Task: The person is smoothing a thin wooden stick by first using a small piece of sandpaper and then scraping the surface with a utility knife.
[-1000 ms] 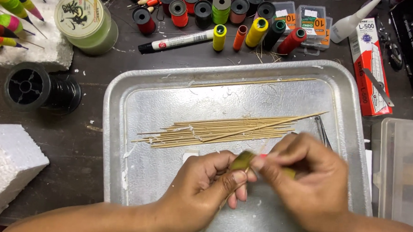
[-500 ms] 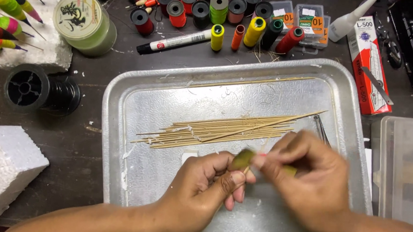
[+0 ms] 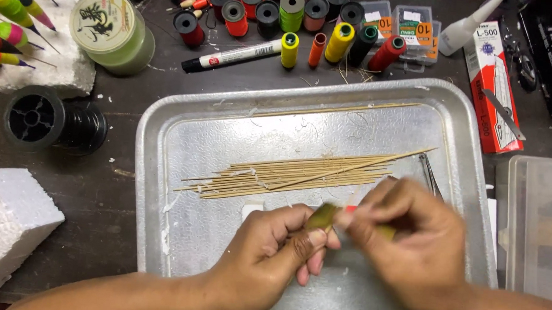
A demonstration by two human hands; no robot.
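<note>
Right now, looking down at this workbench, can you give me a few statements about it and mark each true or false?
1. Both hands, left hand and right hand, hold a small olive-green piece over the metal tray. True.
2. The bundle of thin sticks lies on the foam block. False: it lies in the tray.
3. The black-capped marker lies inside the tray. False: it lies on the table beyond it.
4. A black spool sits left of the tray. True.
</note>
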